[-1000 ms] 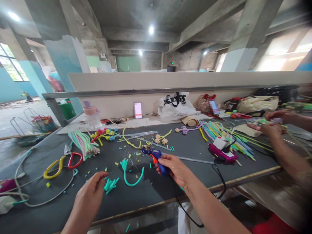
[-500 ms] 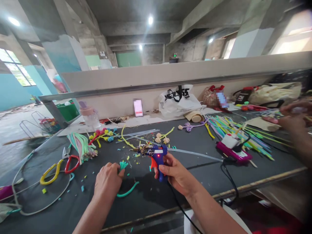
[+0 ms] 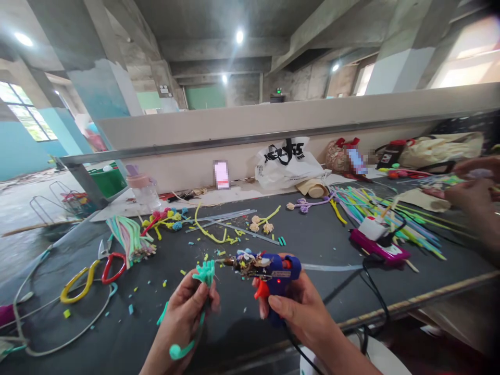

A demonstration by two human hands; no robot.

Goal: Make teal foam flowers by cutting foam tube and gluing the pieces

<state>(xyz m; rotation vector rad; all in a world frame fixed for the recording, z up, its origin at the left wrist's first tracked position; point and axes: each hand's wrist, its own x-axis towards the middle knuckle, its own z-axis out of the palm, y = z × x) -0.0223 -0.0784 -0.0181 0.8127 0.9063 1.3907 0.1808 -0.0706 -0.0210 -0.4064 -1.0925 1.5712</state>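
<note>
My left hand [image 3: 191,304] is closed around a teal pipe-cleaner flower [image 3: 205,273], its cluster of loops above the thumb. Its stem curls down past the palm to a rounded end near the wrist. My right hand [image 3: 299,302] grips a blue hot glue gun [image 3: 279,268] with an orange trigger and a lit red light. The gun's nozzle, crusted with glue and scraps, points left and lies very near the flower. A clear glue stick [image 3: 332,267] sticks out of the gun's back.
Scissors [image 3: 80,285] with yellow and red handles lie left beside a pastel pipe-cleaner bundle [image 3: 127,234]. Finished flower stems [image 3: 166,221], a magenta power strip [image 3: 378,247] and many loose pipe cleaners [image 3: 363,203] lie around. Another person's hands [image 3: 474,182] work at the far right.
My left hand has lifted the teal flower from the table, with its stem now hanging from the grip. My right hand has brought the glue gun nearer and slightly right, nozzle beside the flower.
</note>
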